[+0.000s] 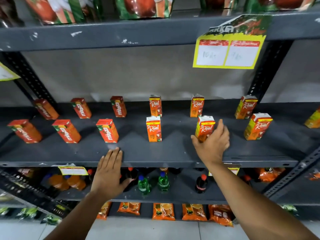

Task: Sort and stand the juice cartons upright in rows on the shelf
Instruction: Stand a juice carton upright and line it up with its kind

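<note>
Small juice cartons stand upright in two rows on the dark grey shelf [155, 153]. Several red Maaza cartons [107, 130] fill the left half. Orange Real cartons [154, 129] fill the right half. My right hand [212, 142] wraps around the front-row Real carton [204, 128] in the middle right, thumb on its left side and fingers on its right. My left hand [109, 172] lies flat, fingers apart, over the shelf's front edge below the third front-row Maaza carton and holds nothing.
A yellow price tag [226, 52] hangs from the shelf above. Bottles [143, 184] of soda stand on the shelf below, with orange packets [162, 211] under those. Slotted steel uprights [263, 73] frame the bay. Another carton [314, 119] shows at the far right.
</note>
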Demonstrator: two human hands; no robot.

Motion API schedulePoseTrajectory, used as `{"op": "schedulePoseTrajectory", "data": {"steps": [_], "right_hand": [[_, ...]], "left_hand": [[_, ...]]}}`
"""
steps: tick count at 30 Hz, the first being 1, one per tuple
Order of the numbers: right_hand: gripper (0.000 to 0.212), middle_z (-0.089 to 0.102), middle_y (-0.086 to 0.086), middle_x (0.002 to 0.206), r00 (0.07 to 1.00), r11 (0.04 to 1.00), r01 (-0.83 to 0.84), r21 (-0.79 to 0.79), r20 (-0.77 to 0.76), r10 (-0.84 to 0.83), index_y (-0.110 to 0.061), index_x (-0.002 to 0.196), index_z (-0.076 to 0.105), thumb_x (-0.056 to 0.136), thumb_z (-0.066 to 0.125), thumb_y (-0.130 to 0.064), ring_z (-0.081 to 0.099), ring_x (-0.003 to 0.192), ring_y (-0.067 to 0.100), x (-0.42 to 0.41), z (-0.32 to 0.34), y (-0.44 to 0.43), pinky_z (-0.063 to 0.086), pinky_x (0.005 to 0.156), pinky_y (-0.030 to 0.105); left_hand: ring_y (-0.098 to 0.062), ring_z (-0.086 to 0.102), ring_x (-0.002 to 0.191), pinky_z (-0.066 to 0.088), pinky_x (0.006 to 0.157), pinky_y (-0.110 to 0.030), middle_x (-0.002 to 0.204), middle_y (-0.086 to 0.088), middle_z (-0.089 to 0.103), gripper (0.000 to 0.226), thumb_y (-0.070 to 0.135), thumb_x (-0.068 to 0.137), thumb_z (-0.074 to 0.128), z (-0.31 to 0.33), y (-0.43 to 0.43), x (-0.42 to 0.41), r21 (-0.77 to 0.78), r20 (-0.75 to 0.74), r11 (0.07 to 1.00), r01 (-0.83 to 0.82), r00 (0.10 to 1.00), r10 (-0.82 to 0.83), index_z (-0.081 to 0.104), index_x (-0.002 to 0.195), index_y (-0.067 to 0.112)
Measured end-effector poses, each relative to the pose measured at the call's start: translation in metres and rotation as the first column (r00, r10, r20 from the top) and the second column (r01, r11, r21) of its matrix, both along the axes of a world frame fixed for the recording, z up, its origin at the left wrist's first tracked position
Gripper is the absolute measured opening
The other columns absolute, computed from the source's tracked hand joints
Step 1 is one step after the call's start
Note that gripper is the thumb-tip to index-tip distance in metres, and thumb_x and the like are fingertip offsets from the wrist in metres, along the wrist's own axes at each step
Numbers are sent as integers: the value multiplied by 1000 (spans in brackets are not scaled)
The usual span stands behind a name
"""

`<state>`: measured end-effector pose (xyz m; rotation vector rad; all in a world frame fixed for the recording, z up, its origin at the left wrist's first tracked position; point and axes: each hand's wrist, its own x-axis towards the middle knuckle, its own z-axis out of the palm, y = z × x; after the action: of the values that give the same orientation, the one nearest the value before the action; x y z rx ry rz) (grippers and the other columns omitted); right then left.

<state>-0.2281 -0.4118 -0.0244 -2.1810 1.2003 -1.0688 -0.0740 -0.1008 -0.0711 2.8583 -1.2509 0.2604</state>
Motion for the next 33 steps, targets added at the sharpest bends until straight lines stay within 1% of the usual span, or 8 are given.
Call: {"op": "schedulePoseTrajectory", "data": {"steps": [3, 7, 10, 17, 20, 23, 28, 33], "right_hand": [[86, 46, 16, 128, 977, 953, -176, -246, 72, 199, -11, 135, 39, 65, 77, -43, 41, 118, 32, 8, 5, 44, 33, 99, 48], [103, 37, 10, 143, 896, 874, -444, 198, 73, 438, -15, 146, 23, 65, 83, -38, 45, 128, 26, 63, 8, 98, 43, 103, 42], [103, 46, 11, 139, 946, 884, -323, 339, 99, 308, -13, 143, 27, 62, 85, -39, 51, 124, 28, 100, 8, 111, 47, 98, 44], [65, 65, 15, 112, 998, 964, -56, 258, 3, 57, -14, 112, 46, 63, 80, -41, 63, 104, 39, 121, 2, 125, 52, 84, 46], [98, 49, 23, 135, 997, 998, 48, -29, 68, -46, -4, 135, 39, 58, 83, -47, 46, 125, 42, 121, 4, 149, 38, 100, 51], [92, 46, 20, 137, 997, 971, -57, -230, 43, 68, -7, 132, 47, 59, 80, -53, 44, 125, 38, 147, 3, 208, 36, 98, 51], [105, 34, 21, 146, 987, 989, 145, -40, -64, -148, -11, 142, 28, 59, 80, -49, 36, 132, 41, 189, 2, 225, 34, 102, 55], [87, 46, 16, 141, 982, 991, 5, 132, -188, 20, -16, 148, 23, 74, 69, -26, 46, 125, 41, 191, 11, 198, 41, 96, 53]], "left_hand": [[-31, 8, 144, -2, 115, -37, 155, -15, 19, 97, 65, 75, 42, -6, 17, -2, -61, 4, 998, 12, 1000, -12, 16, 147, 5], [-33, -1, 144, -1, 116, -40, 157, -19, 8, 102, 70, 77, 39, -16, 82, 19, -147, -20, 977, -157, 988, 156, 11, 146, 0], [-35, 3, 143, -6, 114, -33, 154, -24, 15, 111, 82, 73, 26, -6, 141, 59, -198, -93, 933, -301, 953, 288, 16, 144, -4], [-43, 20, 138, -8, 113, -25, 148, -29, 28, 119, 88, 68, 20, 10, 249, 159, -53, -148, 948, -314, 941, 303, 29, 138, -8], [-42, 23, 137, 1, 114, -30, 148, -27, 31, 115, 86, 70, 18, 8, 262, 184, -6, -129, 975, -224, 967, 221, 32, 138, -5], [-40, 24, 137, 6, 112, -36, 148, -24, 32, 106, 81, 74, 24, 7, 268, 201, -4, -97, 990, -140, 986, 139, 28, 141, -2], [-34, 15, 142, 1, 114, -40, 153, -18, 26, 106, 73, 67, 43, -1, 278, 213, -14, -62, 997, -77, 995, 76, 18, 145, 5], [-31, 8, 143, 15, 114, -50, 156, -15, 19, 115, 69, 61, 58, -3, 284, 217, -3, -100, 998, -64, 993, 64, 13, 147, 8]]}}
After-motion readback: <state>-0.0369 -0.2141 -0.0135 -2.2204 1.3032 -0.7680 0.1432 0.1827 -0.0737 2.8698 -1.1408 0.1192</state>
